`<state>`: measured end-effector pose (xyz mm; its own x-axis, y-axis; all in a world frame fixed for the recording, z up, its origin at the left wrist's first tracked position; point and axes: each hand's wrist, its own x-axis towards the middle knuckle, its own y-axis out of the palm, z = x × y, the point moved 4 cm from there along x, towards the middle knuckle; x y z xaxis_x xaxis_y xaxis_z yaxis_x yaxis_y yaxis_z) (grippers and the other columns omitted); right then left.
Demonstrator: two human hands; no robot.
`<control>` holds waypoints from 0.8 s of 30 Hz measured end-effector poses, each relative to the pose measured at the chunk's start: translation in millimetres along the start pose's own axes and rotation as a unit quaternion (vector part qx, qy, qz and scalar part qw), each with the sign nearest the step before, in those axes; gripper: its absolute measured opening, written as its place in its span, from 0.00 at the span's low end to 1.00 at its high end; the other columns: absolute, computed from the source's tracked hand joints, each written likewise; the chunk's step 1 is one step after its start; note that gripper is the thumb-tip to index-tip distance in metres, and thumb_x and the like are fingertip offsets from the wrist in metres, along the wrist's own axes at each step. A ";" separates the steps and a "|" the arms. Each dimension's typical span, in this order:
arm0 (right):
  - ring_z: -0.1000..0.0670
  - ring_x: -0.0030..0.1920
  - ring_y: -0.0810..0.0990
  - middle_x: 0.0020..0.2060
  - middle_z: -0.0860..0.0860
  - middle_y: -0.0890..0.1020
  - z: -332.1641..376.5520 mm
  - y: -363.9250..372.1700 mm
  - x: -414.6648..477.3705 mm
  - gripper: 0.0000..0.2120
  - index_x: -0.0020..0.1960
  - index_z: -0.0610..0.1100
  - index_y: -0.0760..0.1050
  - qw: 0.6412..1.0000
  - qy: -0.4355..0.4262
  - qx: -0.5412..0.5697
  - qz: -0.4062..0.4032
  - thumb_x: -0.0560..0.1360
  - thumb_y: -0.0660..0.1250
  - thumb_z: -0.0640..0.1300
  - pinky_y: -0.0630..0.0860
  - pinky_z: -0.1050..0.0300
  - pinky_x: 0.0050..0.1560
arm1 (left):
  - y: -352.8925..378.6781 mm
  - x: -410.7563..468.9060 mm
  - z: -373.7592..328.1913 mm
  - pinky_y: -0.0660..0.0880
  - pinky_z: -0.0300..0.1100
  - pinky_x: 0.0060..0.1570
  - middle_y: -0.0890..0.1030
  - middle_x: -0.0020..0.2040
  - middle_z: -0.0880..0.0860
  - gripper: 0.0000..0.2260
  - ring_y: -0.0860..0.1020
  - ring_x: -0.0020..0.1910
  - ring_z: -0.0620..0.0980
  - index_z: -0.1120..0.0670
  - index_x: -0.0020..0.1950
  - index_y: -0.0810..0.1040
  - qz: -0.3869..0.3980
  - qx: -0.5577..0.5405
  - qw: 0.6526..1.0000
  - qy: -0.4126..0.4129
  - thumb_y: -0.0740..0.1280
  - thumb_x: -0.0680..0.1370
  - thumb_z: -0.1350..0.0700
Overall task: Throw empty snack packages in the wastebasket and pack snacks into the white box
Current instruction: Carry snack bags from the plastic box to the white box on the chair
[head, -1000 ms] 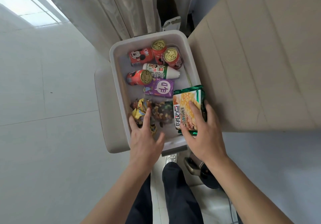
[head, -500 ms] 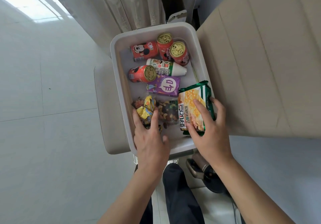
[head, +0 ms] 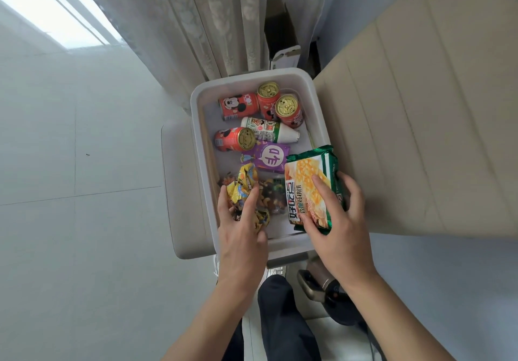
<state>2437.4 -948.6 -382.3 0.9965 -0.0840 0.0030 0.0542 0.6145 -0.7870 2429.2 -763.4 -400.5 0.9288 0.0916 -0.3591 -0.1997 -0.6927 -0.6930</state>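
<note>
Left hand [head: 241, 234]: It is closed around the crumpled yellow wrapper [head: 245, 184], in the near left corner of the white box [head: 201, 142]. Gather all loose corners into your palm before you lift.

Right hand [head: 336, 226]: It holds the green cracker pack [head: 305, 181], with fingers on top and around its right side. Grip lightly, because I judge the crackers break easily.

Crumpled yellow wrapper: It looks empty, so it belongs in the wastebasket. It touches the nut bag [head: 272, 195]; lift straight up so you do not drag that bag.

Green cracker pack: It is tilted over the box's right rim near the near right corner. Lay it flat on the free floor there, inside the wall.

Purple pouch [head: 272, 156]: It lies in the middle, just beyond the pack. Do not press the pack on it.

White bottle [head: 266, 130] and red cans [head: 235, 139]: They lie toward the far edge, apart from both hands. Leave them.

Wastebasket: I cannot see it here; find it before you carry the wrapper away.
</note>
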 end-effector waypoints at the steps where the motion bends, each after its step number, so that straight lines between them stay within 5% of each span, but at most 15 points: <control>1: 0.46 0.74 0.67 0.73 0.44 0.63 5.1 -5.9 1.6 0.33 0.75 0.48 0.70 1.000 -0.005 0.003 -0.001 0.73 0.76 0.43 0.75 0.53 0.64 | -6.3 0.0 -4.9 0.66 0.32 0.63 0.41 0.81 0.41 0.42 0.64 0.75 0.49 0.34 0.78 0.59 0.000 -0.008 1.000 0.010 0.71 0.75 0.66; 3: 0.45 0.74 0.67 0.73 0.45 0.62 17.1 -19.8 6.2 0.32 0.75 0.49 0.70 1.000 -0.018 0.010 -0.002 0.73 0.76 0.44 0.79 0.48 0.63 | -21.2 -0.2 -16.5 0.64 0.27 0.63 0.41 0.80 0.40 0.41 0.63 0.75 0.46 0.34 0.78 0.61 0.004 -0.028 0.999 0.026 0.71 0.75 0.67; 5: 0.44 0.74 0.67 0.73 0.45 0.62 30.7 -36.2 11.9 0.33 0.75 0.49 0.69 0.999 -0.032 0.012 -0.006 0.73 0.76 0.45 0.81 0.44 0.60 | -39.0 -1.0 -30.3 0.69 0.32 0.66 0.43 0.81 0.40 0.41 0.64 0.75 0.46 0.35 0.78 0.63 -0.002 -0.048 0.998 0.043 0.72 0.75 0.68; 10: 0.45 0.71 0.71 0.73 0.45 0.63 73.4 -85.4 22.4 0.34 0.75 0.51 0.69 0.998 -0.058 0.032 -0.020 0.73 0.76 0.45 0.84 0.50 0.51 | -91.4 -11.8 -72.7 0.67 0.19 0.59 0.49 0.80 0.41 0.42 0.65 0.71 0.35 0.30 0.74 0.64 -0.001 -0.095 0.992 0.088 0.75 0.74 0.66; 12: 0.46 0.70 0.72 0.73 0.44 0.63 92.5 -106.9 26.2 0.33 0.75 0.51 0.69 0.996 -0.077 0.034 -0.028 0.73 0.76 0.46 0.84 0.52 0.51 | -113.6 -19.9 -87.9 0.69 0.22 0.61 0.51 0.80 0.42 0.42 0.61 0.69 0.25 0.29 0.74 0.64 -0.006 -0.107 0.988 0.108 0.76 0.74 0.66; 15: 0.46 0.71 0.72 0.74 0.45 0.63 121.1 -138.0 31.1 0.33 0.75 0.51 0.69 0.993 -0.102 0.049 -0.031 0.73 0.76 0.46 0.84 0.53 0.51 | -148.1 -35.3 -108.4 0.72 0.29 0.64 0.54 0.80 0.44 0.41 0.63 0.69 0.26 0.31 0.74 0.65 -0.028 -0.111 0.985 0.131 0.77 0.73 0.65; 18: 0.47 0.70 0.72 0.74 0.46 0.62 148.5 -163.8 33.2 0.34 0.75 0.53 0.68 0.990 -0.126 0.063 -0.030 0.73 0.76 0.47 0.84 0.54 0.51 | -181.3 -51.0 -123.8 0.69 0.22 0.61 0.57 0.79 0.44 0.39 0.61 0.67 0.21 0.34 0.74 0.68 -0.058 -0.116 0.980 0.149 0.78 0.73 0.65; 24: 0.47 0.72 0.70 0.74 0.49 0.62 204.0 -186.8 33.1 0.33 0.74 0.56 0.68 0.977 -0.192 0.092 -0.021 0.72 0.77 0.47 0.84 0.49 0.54 | -247.6 -87.3 -126.8 0.77 0.36 0.62 0.56 0.76 0.33 0.39 0.68 0.72 0.34 0.28 0.71 0.69 -0.143 -0.174 0.965 0.133 0.79 0.72 0.61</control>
<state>2473.4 -906.2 -109.3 0.9417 0.1661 0.2925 0.0717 0.7504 -0.6571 2437.1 -690.7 -118.3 0.9870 0.1593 0.0204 0.1500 -0.8689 -0.4717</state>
